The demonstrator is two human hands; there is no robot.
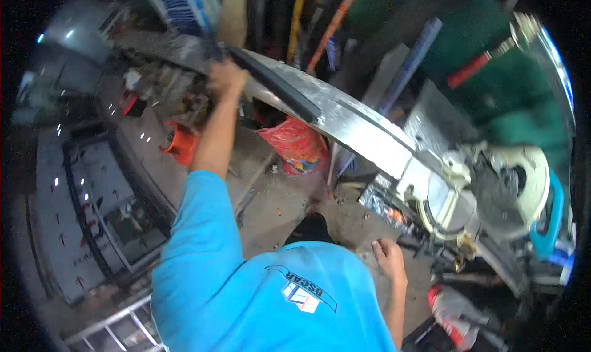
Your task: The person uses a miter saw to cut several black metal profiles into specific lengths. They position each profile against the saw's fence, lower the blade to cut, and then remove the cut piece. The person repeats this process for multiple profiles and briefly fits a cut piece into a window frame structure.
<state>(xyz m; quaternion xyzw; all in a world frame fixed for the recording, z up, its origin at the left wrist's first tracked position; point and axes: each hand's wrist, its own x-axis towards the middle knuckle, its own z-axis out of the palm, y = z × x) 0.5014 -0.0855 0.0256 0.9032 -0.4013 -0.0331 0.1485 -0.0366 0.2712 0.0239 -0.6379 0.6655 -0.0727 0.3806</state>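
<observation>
My left hand (pixel 226 80) reaches out to the far left, at the end of a metal-topped bench (pixel 375 144). It is smeared by motion, and its grip cannot be made out. Beside it a long black bar (pixel 274 84) lies along the bench top. A dark upright piece (pixel 212 47) stands just beyond the fingers; whether they touch it is unclear. My right hand (pixel 389 259) hangs low near my body, its fingers loosely bent and apart, with nothing seen in it. A mitre saw (pixel 492 186) with a turquoise handle sits at the bench's right end.
Under the bench stands a red sack (pixel 297 144). An orange object (pixel 180 144) is on the floor to the left, near framed panels (pixel 117 198). A ladder (pixel 117 330) lies lower left. Long bars (pixel 411 65) lean behind the bench; a red-handled tool (pixel 471 72) is at upper right.
</observation>
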